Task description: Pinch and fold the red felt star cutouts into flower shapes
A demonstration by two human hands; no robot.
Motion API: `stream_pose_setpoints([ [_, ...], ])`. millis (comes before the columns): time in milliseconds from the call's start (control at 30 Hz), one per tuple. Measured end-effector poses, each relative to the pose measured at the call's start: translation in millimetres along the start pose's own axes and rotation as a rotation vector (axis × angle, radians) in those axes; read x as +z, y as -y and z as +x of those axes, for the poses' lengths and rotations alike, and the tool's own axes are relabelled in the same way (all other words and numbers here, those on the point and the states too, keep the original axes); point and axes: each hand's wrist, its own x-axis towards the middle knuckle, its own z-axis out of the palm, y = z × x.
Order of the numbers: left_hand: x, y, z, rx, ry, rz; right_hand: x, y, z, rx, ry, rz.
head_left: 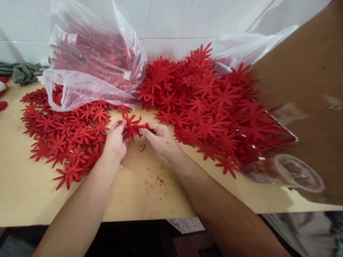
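Between my hands is a red flower-shaped cutout (130,125) with long narrow petals, held just above the table. My left hand (117,138) grips it from the left side, thumb pressed on its petals. From the right, my right hand (158,136) pinches a petal between thumb and forefinger. A pile of similar red cutouts (60,142) lies spread to the left of my left hand. Beyond my right hand rises a taller heap of red cutouts (198,103). Small red scraps (160,179) are scattered on the table beneath and in front of my hands.
A clear plastic bag (93,64) full of red cutouts stands at the back left against the tiled wall (166,21). A clear plastic cup (268,170) lies on its side at right, beside a brown board (302,78). Dark green fabric pieces (24,73) lie far left.
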Motion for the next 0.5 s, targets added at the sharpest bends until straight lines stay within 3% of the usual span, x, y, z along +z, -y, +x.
stream_pose_setpoints([
  [167, 0.5, -3.8, -1.3, -0.004, -0.022, 0.004, -4.5, 2.8, 1.0, 0.037, -0.097, 0.036],
  [500, 1.3, -3.4, -0.3, 0.040, -0.014, 0.113, -15.0, -1.1, 5.7, 0.015, -0.158, 0.004],
])
